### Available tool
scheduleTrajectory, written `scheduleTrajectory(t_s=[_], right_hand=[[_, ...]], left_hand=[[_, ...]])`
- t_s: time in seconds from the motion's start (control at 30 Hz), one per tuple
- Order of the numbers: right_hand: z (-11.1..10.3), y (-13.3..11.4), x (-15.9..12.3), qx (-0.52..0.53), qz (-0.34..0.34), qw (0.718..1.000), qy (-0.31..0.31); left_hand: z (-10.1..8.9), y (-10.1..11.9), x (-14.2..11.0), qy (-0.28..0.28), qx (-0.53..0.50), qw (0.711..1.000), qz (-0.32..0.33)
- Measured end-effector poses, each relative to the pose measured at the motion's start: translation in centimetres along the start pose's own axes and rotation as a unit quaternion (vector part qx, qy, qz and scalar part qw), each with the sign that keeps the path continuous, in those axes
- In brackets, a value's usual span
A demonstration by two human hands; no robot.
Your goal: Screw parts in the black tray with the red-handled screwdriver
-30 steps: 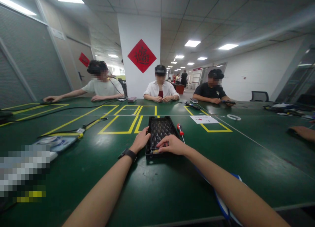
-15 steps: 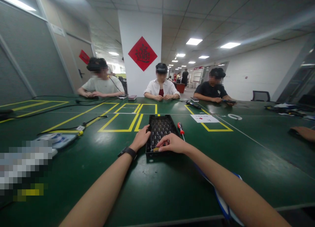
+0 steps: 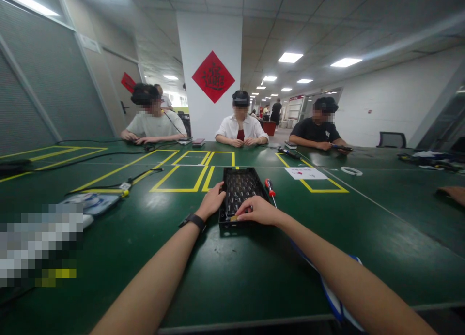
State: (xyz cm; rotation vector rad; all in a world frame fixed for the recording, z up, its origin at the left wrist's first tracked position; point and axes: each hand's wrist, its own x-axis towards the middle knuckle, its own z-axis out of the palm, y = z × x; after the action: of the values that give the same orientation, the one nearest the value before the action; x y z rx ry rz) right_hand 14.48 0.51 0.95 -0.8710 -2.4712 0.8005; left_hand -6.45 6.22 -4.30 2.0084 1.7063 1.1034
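1. The black case (image 3: 227,224) lies open side up at the centre of the frame, flat on the green desk (image 3: 203,286); rows of small bits fill its inside.
2. A small gold piece (image 3: 233,219) sits inside the case, at its lower left end.
3. The right hand (image 3: 258,210) reaches in from the lower right of the frame. Its grip is narrow, thumb and fingertips bunched at the gold piece; whether they pinch it or only touch it, I cannot tell.
4. The left hand (image 3: 212,199) comes from the lower left and rests against the case's left wall. Its fingertips are partly hidden, so I cannot tell how far its grip closes; a dark band (image 3: 194,221) circles the wrist.
5. Just right of the case lies a screwdriver (image 3: 269,187), its red and black handle toward the top of the frame.
6. Farther right are a white sheet (image 3: 305,174) and a white ring (image 3: 351,171).
7. Yellow tape (image 3: 176,190) marks the desk left of the case.
8. Along the desk's far side sit three co-workers in headsets, at upper left, centre and upper right.
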Motion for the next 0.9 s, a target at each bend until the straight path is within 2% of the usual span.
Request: scheduleTrajectory(t_s=[0.43, 0.57, 0.77, 0.9], right_hand=[[-0.01, -0.18, -0.05, -0.006, -0.019, 1.000, 0.001], [0.03, -0.23, -0.12, -0.007, -0.009, 1.000, 0.026], [0.18, -0.14, -0.16, 0.022, -0.018, 0.999, 0.021], [0.18, -0.09, -0.11, 0.025, -0.012, 0.999, 0.041]], left_hand=[[0.03, -0.14, 0.09, 0.004, -0.002, 1.000, 0.007], [-0.09, -0.05, 0.04, -0.001, 0.001, 1.000, 0.007], [-0.07, -0.04, -0.03, -0.003, -0.001, 1.000, 0.012], [0.03, -0.23, 0.09, 0.000, -0.002, 1.000, 0.016]])
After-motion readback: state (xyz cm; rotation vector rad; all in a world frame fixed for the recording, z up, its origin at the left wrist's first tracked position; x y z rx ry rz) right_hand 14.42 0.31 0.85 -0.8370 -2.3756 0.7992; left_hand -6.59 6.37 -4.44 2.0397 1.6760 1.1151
